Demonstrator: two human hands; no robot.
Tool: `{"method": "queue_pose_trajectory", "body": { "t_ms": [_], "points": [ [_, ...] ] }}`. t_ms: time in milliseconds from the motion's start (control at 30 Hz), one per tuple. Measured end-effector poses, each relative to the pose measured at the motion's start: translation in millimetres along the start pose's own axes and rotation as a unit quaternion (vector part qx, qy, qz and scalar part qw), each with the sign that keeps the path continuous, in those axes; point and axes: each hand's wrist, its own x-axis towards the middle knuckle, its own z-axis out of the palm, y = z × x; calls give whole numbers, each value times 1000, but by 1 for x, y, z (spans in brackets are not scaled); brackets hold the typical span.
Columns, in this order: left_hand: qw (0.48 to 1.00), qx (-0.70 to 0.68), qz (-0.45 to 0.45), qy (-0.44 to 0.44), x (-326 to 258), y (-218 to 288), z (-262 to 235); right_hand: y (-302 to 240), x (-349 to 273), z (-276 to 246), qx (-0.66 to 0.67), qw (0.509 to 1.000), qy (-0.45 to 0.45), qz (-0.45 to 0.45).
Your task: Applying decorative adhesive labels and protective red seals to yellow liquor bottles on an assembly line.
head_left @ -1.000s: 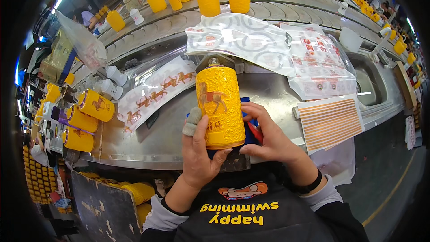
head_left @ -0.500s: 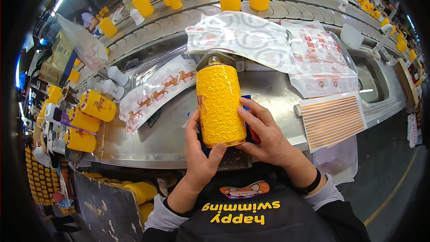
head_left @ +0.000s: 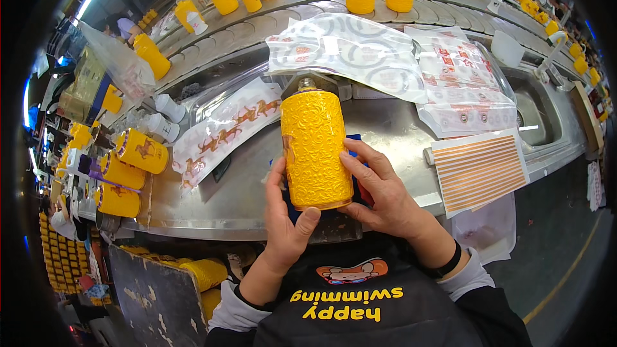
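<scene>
Both hands hold a yellow embossed bottle (head_left: 313, 148), its short neck pointing away from me. Raised scroll patterns cover the side that shows, and a brownish picture peeks round its left edge. My left hand (head_left: 286, 222) supports the lower left, the thumb by the base and the other fingers along the side. On the right, my right hand (head_left: 382, 196) has its fingertips against the bottle's side and lower edge. Under the bottle lies something blue, mostly hidden. Beyond it on the metal worktop (head_left: 244, 199) is a decal sheet (head_left: 225, 132) with brown horse figures.
Clear-backed printed sheets (head_left: 347, 51) cover the worktop's far middle, with an orange-striped sheet (head_left: 479, 170) at right. A sink (head_left: 536, 109) is set in beyond. Decorated yellow bottles (head_left: 143, 151) lie at left. A conveyor (head_left: 302, 3) carrying more bottles curves along the back.
On the conveyor, the nearer yellow bottles have moved right, while some farther ones have shifted left. My hands and the held bottle stay almost the same.
</scene>
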Motion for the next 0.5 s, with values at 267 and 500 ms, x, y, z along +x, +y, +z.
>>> {"method": "queue_pose_trajectory", "body": {
  "t_ms": [267,500],
  "points": [
    [999,37,4,18,-3,0,6,-2,-1,-2,-1,1000,2,-1],
    [988,145,46,7,-4,1,7,-3,-11,-7,18,1000,9,-17]
  ]
}}
